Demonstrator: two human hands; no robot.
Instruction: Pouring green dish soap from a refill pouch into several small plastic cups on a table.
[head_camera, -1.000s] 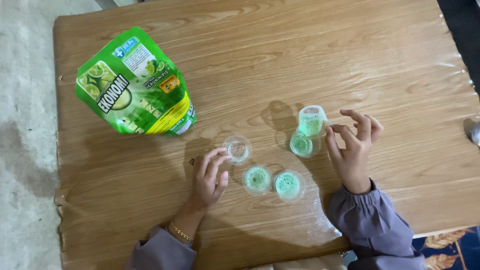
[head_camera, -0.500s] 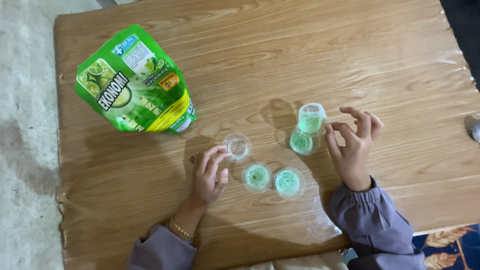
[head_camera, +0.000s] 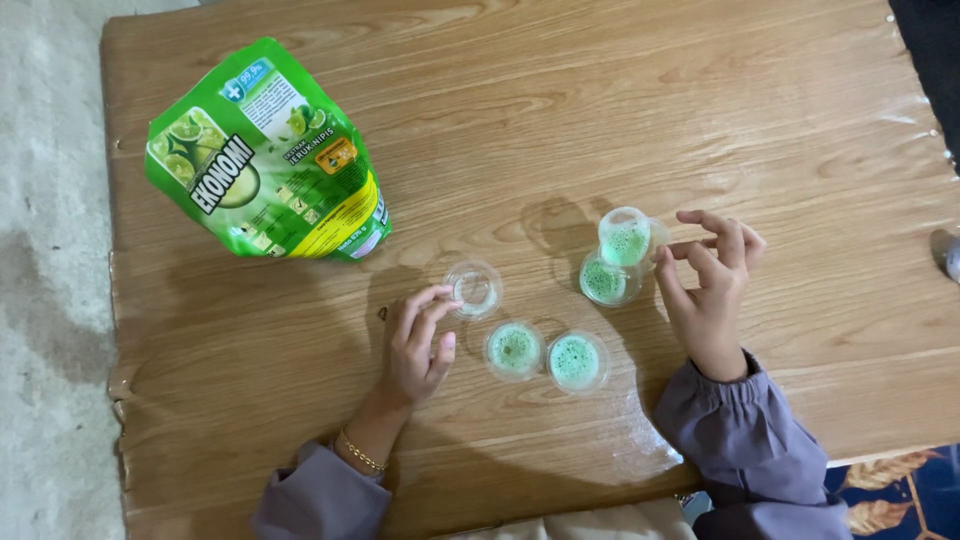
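Green foamy liquid fills the small clear cup (head_camera: 625, 238) pinched by its rim in the right hand (head_camera: 708, 290), tilted over another filled cup (head_camera: 606, 281). The left hand (head_camera: 418, 345) rests open, fingertips touching an empty cup (head_camera: 473, 288) on the wooden table (head_camera: 600, 100).

Table (head_camera: 620, 110): light brown wood grain, glossy, fills most of the frame.
Pouch (head_camera: 265, 160), upper left: bright green, yellow band at its lower edge, small blue and orange patches, white lettering, lime-slice pictures.
3 clear cups of foamy green liquid (head_camera: 513, 349) (head_camera: 577, 360) (head_camera: 604, 280), centre.
Tilted cup (head_camera: 624, 238): clear, green foam inside.
Empty cup (head_camera: 473, 288): clear, colourless.
Sleeves (head_camera: 745, 440), bottom: greyish purple.
Bracelet (head_camera: 358, 455): gold.
Floor (head_camera: 45, 300), left edge: pale grey, mottled.
Fabric (head_camera: 895, 490), lower right corner: dark blue with a gold leaf pattern.
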